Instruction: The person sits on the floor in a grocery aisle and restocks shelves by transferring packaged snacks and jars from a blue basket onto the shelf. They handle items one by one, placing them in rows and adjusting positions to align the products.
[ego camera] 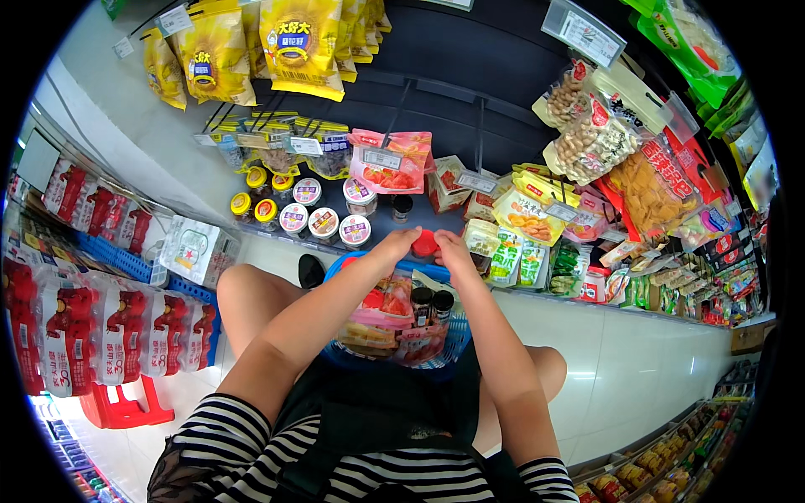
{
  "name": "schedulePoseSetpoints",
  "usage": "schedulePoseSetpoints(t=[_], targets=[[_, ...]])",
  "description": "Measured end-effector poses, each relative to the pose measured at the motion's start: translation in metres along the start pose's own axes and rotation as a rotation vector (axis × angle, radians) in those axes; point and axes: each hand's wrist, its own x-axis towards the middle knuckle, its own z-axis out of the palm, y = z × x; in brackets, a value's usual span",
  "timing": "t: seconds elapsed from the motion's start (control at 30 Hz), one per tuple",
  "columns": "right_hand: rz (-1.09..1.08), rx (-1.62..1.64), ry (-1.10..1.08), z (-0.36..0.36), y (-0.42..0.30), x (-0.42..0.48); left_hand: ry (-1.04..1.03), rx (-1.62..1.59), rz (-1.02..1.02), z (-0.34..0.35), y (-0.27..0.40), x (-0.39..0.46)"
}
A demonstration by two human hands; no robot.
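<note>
Between my left hand [401, 244] and my right hand [450, 249] is a red-lidded jar [425, 243], gripped from both sides at the front edge of the lowest shelf [383, 226]. Below my wrists, a blue plastic basket [464, 344] sits between my knees. It contains pink snack pouches [397, 295], two black-capped jars [431, 300] and other packets. Just beyond my hands, a small black-capped jar [402, 207] stands on the shelf. White-lidded jars [324, 223] are grouped to its left, with several yellow-lidded jars [255, 198] farther left.
Pouches hang on hooks above the shelf, including a pink one [391, 162] and yellow bags [302, 47]. Standing packets [512, 258] line the shelf on the right. Shrink-wrapped bottle packs [119, 327], a white carton [200, 250] and a red plastic stool [126, 405] are at left.
</note>
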Motion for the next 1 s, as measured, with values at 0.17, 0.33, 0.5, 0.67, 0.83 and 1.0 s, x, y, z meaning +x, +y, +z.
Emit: schedulePoseSetpoints(t=[0.17, 0.33, 0.5, 0.67, 0.83, 1.0], targets=[[0.046, -0.121, -0.023, -0.001, 0.010, 0.043, 0.018, -0.010, -0.074, -0.006, -0.008, 0.038], [-0.011, -0.220, 0.047, 0.002, 0.055, 0.086, 0.120, -0.064, -0.136, 0.001, -0.020, 0.064], [0.012, -0.337, 0.071, 0.002, 0.084, 0.110, 0.089, -0.120, -0.192, -0.002, -0.047, 0.092], [-0.044, -0.505, 0.073, 0.003, 0.092, 0.116, 0.131, -0.148, -0.292, -0.004, -0.070, 0.111], [-0.059, -0.651, 0.061, 0.006, 0.090, 0.117, 0.164, -0.172, -0.316, -0.003, -0.083, 0.117], [-0.085, -0.780, 0.065, 0.010, 0.083, 0.111, 0.145, -0.219, -0.320, -0.008, -0.089, 0.120]])
